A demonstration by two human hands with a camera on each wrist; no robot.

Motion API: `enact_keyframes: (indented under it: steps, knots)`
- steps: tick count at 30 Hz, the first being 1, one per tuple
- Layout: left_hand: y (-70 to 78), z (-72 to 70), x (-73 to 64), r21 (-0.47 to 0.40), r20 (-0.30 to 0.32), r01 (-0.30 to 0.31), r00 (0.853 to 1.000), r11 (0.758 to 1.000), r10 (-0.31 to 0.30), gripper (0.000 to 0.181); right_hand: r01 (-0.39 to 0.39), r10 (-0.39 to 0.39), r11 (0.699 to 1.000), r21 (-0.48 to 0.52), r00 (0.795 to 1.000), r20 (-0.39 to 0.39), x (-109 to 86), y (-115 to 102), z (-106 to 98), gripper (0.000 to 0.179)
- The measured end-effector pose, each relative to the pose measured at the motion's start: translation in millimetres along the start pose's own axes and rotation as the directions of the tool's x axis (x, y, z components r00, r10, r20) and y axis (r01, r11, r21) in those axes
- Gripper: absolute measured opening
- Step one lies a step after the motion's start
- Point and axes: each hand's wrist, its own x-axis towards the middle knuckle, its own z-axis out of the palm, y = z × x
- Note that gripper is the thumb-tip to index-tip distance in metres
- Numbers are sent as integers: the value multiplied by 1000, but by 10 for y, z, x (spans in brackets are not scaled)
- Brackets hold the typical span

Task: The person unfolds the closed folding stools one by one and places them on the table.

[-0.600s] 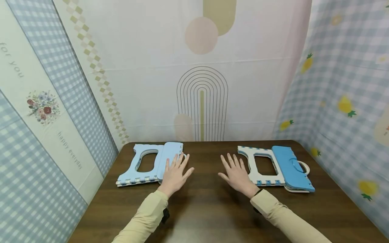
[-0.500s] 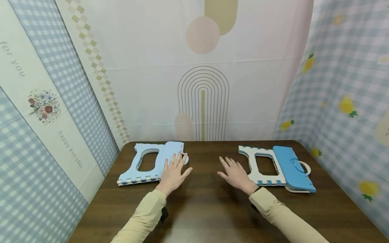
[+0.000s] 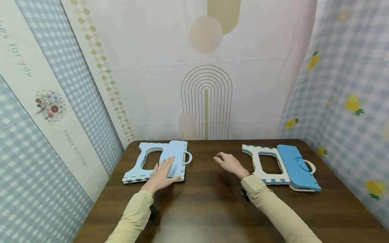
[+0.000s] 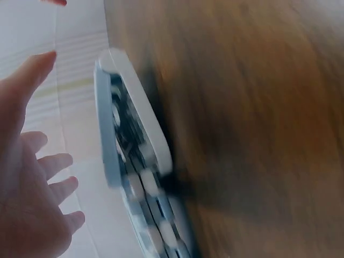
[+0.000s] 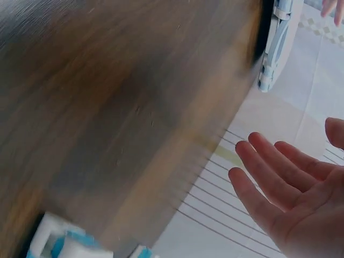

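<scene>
A light blue folding stool (image 3: 176, 152), folded flat with its carry loop to the right, lies at the left of the table. My left hand (image 3: 161, 175) is over the near part of its top, fingers spread and nearly straight; in the left wrist view a gap shows between the hand (image 4: 32, 177) and the stool's edge (image 4: 129, 118). A white folding stool with a blue top (image 3: 296, 167) lies folded at the right. To its left, above the bare wood, my right hand (image 3: 230, 163) hangs with fingers loosely bent, holding nothing.
Both stools lie on a dark brown wooden table (image 3: 206, 202). Behind it hangs a pale patterned cloth (image 3: 152, 84). Checked cloths hang along the left (image 3: 18, 141) and right (image 3: 340, 67). Dark straps are on both wrists.
My left hand has moved left and a little nearer, onto the light blue stool's top area. The right hand's fingers have gone from spread to loosely bent. The view has shifted slightly left.
</scene>
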Motion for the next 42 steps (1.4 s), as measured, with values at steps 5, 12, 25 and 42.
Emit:
enact_keyframes:
  steps: [5,12,25,42]
  knots:
    - [-169,-108,-10,-35,-36,33,999,999,-34,94,-20,18,996,83,999,33,134,-60,48,44]
    - [-403,-190,-42,-63,-18,106,994,992,-108,97,-76,38,943,325,992,121,262,-105,131,41]
    - [-542,-204,-133,-46,90,192,978,980,-188,100,-179,67,877,445,964,256,536,-375,355,43]
    - [-625,-38,-143,-54,112,157,982,986,-150,93,-440,162,484,756,895,416,639,-556,805,60]
